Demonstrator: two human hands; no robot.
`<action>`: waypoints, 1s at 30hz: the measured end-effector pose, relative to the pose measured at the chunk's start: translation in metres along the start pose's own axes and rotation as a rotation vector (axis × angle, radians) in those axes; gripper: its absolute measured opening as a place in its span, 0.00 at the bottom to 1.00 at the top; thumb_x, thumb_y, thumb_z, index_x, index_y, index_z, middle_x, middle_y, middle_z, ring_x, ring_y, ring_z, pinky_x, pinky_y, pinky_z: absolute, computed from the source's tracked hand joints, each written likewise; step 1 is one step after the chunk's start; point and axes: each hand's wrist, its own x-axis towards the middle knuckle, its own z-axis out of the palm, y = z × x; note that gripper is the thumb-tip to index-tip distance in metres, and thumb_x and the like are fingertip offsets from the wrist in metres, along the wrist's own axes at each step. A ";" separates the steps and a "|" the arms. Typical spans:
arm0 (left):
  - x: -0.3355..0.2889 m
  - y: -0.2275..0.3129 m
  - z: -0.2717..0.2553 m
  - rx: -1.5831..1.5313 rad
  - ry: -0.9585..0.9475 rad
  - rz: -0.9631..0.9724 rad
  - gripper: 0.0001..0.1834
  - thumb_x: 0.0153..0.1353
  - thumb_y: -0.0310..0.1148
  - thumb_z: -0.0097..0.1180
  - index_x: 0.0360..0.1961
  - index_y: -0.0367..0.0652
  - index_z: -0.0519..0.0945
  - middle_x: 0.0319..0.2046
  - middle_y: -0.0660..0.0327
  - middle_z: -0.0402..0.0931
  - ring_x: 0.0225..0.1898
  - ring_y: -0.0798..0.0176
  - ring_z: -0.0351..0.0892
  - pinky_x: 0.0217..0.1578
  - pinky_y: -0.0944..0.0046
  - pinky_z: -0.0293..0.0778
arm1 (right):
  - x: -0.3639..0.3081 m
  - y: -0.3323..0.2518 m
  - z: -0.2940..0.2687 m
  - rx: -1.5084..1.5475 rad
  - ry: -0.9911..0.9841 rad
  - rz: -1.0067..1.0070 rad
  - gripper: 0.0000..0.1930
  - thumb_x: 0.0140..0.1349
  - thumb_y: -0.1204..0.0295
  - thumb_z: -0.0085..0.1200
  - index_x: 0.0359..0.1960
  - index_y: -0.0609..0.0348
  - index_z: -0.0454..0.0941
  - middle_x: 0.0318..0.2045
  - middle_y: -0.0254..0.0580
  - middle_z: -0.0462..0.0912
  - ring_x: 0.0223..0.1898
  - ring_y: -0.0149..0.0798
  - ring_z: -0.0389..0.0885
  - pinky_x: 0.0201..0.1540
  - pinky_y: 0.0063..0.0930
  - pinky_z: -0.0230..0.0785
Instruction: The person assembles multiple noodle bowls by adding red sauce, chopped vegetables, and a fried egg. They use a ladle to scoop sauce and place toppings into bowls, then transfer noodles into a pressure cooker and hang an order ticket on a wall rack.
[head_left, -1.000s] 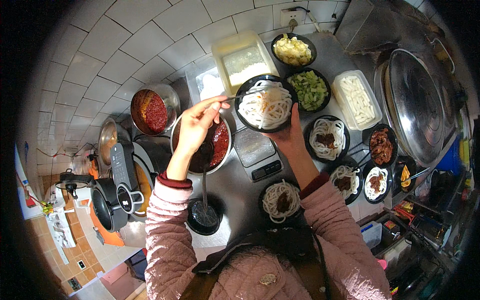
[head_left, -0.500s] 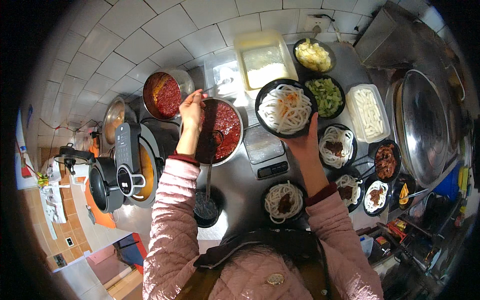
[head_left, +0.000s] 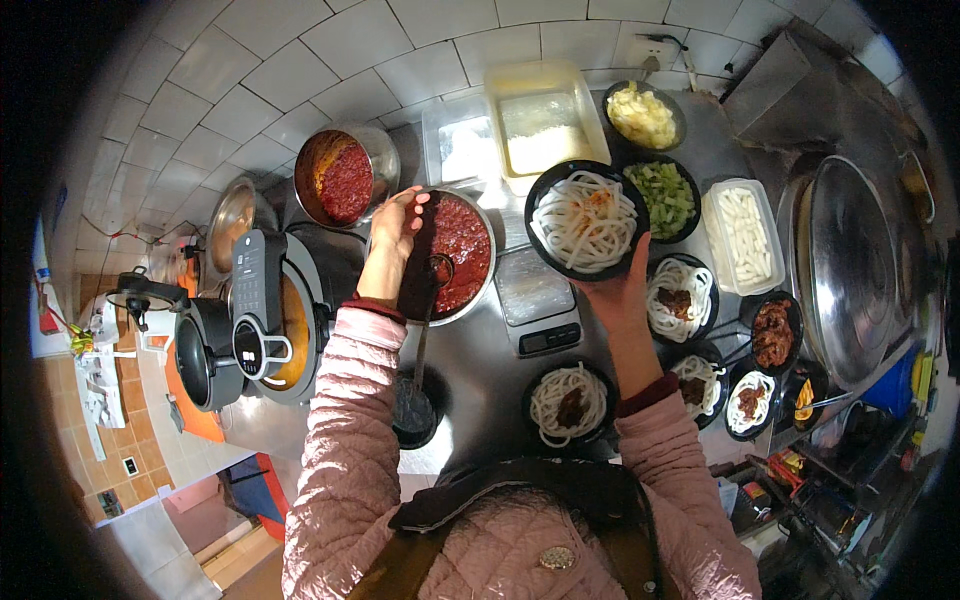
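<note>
My right hand (head_left: 618, 290) grips a black bowl (head_left: 540, 247) by its near rim. Thick white noodles (head_left: 585, 215) with a little orange-red seasoning on top fill that bowl, held above the counter beside a kitchen scale (head_left: 548, 338). My left hand (head_left: 393, 238) is over the left side of a steel pot of dark red sauce (head_left: 462, 245), its fingers curled together; what they hold, if anything, does not show clearly. A ladle (head_left: 424, 340) rests in the sauce, its handle leaning over the pot's near rim towards a dark bowl (head_left: 416, 425).
More noodle bowls with brown topping (head_left: 570, 403) stand near and right. Behind are a yellowish tub (head_left: 540, 110), chopped greens (head_left: 662, 198) and a tub of white sticks (head_left: 742, 235). A second sauce pot (head_left: 345, 180) and a cooker (head_left: 262, 310) are left; a large metal lid (head_left: 850, 270) is right.
My left hand has drawn slightly down and its fingers have turned; the thin shiny handle seen beyond them no longer shows. The noodle bowl remains in my right hand. The whole view has shifted slightly.
</note>
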 end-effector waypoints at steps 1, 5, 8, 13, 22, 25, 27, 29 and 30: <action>-0.001 0.000 -0.005 -0.074 -0.008 -0.030 0.12 0.70 0.28 0.45 0.50 0.38 0.78 0.35 0.60 0.82 0.25 0.73 0.72 0.20 0.75 0.63 | 0.000 0.000 0.001 0.001 0.017 0.009 0.46 0.59 0.35 0.51 0.72 0.48 0.53 0.69 0.46 0.60 0.68 0.53 0.61 0.63 0.59 0.62; -0.003 -0.004 -0.018 -0.237 -0.054 -0.015 0.14 0.72 0.30 0.44 0.53 0.37 0.74 0.39 0.58 0.80 0.28 0.71 0.72 0.23 0.73 0.66 | -0.002 0.000 0.003 0.016 0.028 0.032 0.46 0.59 0.35 0.52 0.72 0.48 0.53 0.69 0.47 0.58 0.68 0.54 0.59 0.64 0.61 0.61; -0.004 -0.005 -0.023 -0.274 -0.039 0.033 0.14 0.72 0.31 0.44 0.54 0.36 0.74 0.39 0.57 0.80 0.28 0.71 0.72 0.24 0.72 0.66 | -0.004 0.001 0.004 0.006 0.037 0.025 0.46 0.59 0.35 0.52 0.72 0.48 0.52 0.69 0.48 0.58 0.68 0.54 0.59 0.64 0.62 0.60; -0.004 -0.001 -0.022 -0.246 -0.024 0.053 0.14 0.72 0.30 0.43 0.54 0.36 0.74 0.40 0.56 0.80 0.29 0.70 0.72 0.24 0.72 0.66 | -0.007 0.001 0.006 0.000 0.041 0.020 0.46 0.59 0.36 0.52 0.72 0.48 0.53 0.68 0.49 0.59 0.68 0.55 0.60 0.63 0.62 0.62; -0.004 0.005 -0.018 -0.243 0.007 0.054 0.14 0.71 0.28 0.44 0.52 0.34 0.76 0.38 0.55 0.81 0.28 0.70 0.72 0.24 0.72 0.66 | -0.008 0.001 0.010 -0.014 0.027 0.023 0.45 0.59 0.35 0.51 0.71 0.49 0.54 0.68 0.49 0.61 0.67 0.55 0.62 0.61 0.59 0.66; -0.003 0.006 -0.019 -0.240 0.009 0.061 0.14 0.71 0.28 0.45 0.52 0.33 0.76 0.38 0.55 0.81 0.28 0.70 0.73 0.23 0.72 0.67 | -0.008 0.002 0.010 -0.007 0.034 0.030 0.46 0.59 0.35 0.52 0.71 0.48 0.54 0.68 0.48 0.61 0.67 0.55 0.62 0.61 0.60 0.65; -0.003 0.007 -0.019 -0.239 0.011 0.067 0.14 0.71 0.28 0.45 0.52 0.32 0.76 0.38 0.54 0.81 0.28 0.70 0.73 0.23 0.73 0.67 | -0.007 0.002 0.009 -0.019 0.021 0.028 0.46 0.58 0.35 0.53 0.71 0.47 0.54 0.68 0.47 0.60 0.68 0.54 0.61 0.62 0.61 0.63; -0.003 0.008 -0.019 -0.237 0.021 0.065 0.14 0.71 0.27 0.46 0.52 0.32 0.76 0.37 0.54 0.81 0.27 0.70 0.73 0.23 0.73 0.67 | -0.006 0.002 0.007 -0.002 0.006 0.036 0.45 0.59 0.36 0.53 0.72 0.45 0.54 0.69 0.46 0.59 0.68 0.54 0.59 0.63 0.62 0.62; -0.004 0.009 -0.018 -0.236 0.020 0.072 0.14 0.71 0.27 0.46 0.52 0.32 0.76 0.37 0.54 0.81 0.27 0.70 0.73 0.23 0.73 0.67 | -0.005 0.003 0.006 0.009 0.002 0.040 0.45 0.59 0.36 0.53 0.72 0.45 0.54 0.69 0.46 0.59 0.69 0.54 0.59 0.64 0.62 0.61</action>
